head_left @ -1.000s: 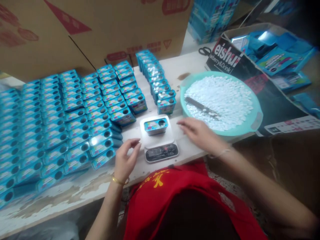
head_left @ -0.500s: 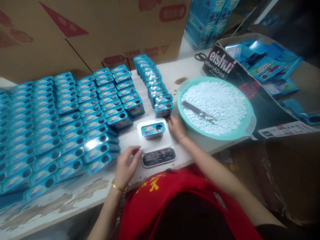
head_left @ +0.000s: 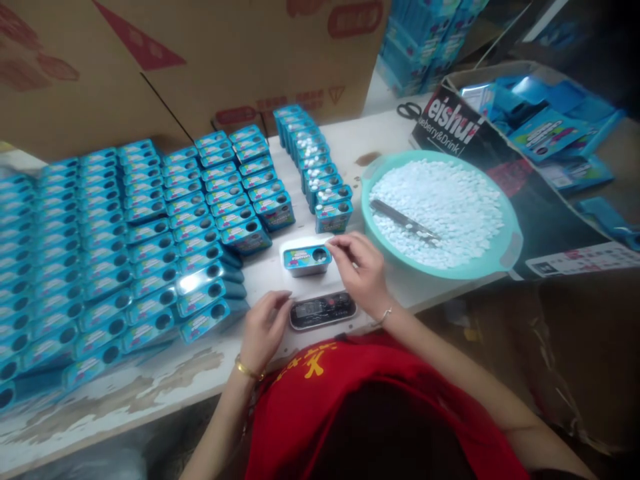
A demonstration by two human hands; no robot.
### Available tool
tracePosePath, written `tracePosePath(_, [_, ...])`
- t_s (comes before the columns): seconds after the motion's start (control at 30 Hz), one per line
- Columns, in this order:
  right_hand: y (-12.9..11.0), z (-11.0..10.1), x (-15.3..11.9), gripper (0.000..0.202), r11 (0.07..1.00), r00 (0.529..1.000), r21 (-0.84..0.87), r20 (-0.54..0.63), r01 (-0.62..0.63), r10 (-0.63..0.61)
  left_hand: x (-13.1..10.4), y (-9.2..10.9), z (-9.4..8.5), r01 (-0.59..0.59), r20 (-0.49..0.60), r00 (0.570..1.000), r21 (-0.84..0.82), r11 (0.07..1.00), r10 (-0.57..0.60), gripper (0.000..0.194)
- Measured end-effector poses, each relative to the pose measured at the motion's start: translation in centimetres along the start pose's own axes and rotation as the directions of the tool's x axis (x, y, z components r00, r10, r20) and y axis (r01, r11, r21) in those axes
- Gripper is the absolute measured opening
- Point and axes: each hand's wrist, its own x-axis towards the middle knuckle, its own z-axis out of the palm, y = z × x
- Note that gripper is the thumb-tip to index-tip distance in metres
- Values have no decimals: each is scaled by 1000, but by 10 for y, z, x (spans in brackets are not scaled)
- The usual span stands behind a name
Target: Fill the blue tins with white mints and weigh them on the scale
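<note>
The right hand (head_left: 364, 273) is over the right part of the white scale (head_left: 320, 287), its wrist bent and its fingers curled, with thumb and index fingertips pinched narrow just beside the round hole of the blue tin (head_left: 307, 259); if something small is between the fingertips, I cannot tell. This tin stands alone on the plate of the scale, in the near middle of the table (head_left: 150, 387), and its hole looks dark. The left hand (head_left: 267, 330) rests on the table at the left near corner of the scale, fingers loosely bent, holding nothing, the fingertips near the dark display. On the right is a round teal basin (head_left: 510, 240), full of small white tablets, and a dark flat tool (head_left: 405, 220) lies on the tablets. Just behind the scale stands a row of tins (head_left: 315, 167) that goes far, several of them showing white tablets in the hole. On the left, many rows of blue tins (head_left: 125, 247) cover the table, and their holes are dark.
</note>
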Motion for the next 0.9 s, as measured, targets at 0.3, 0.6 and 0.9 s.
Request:
tracePosePath(0.3, [8, -47, 6, 22, 974, 1000, -226, -9, 20, -22, -3, -3, -2, 2, -50, 999, 0, 1000, -2, 13])
tracePosePath(0.6, [84, -138, 15, 24, 675, 819, -649, 136, -352, 558, -7, -6, -2, 13, -115, 993, 34, 999, -9, 14])
tracePosePath(0.9, [83, -122, 21, 10, 645, 786, -675, 156, -357, 598, -3, 0, -7, -3, -117, 993, 56, 998, 10, 16])
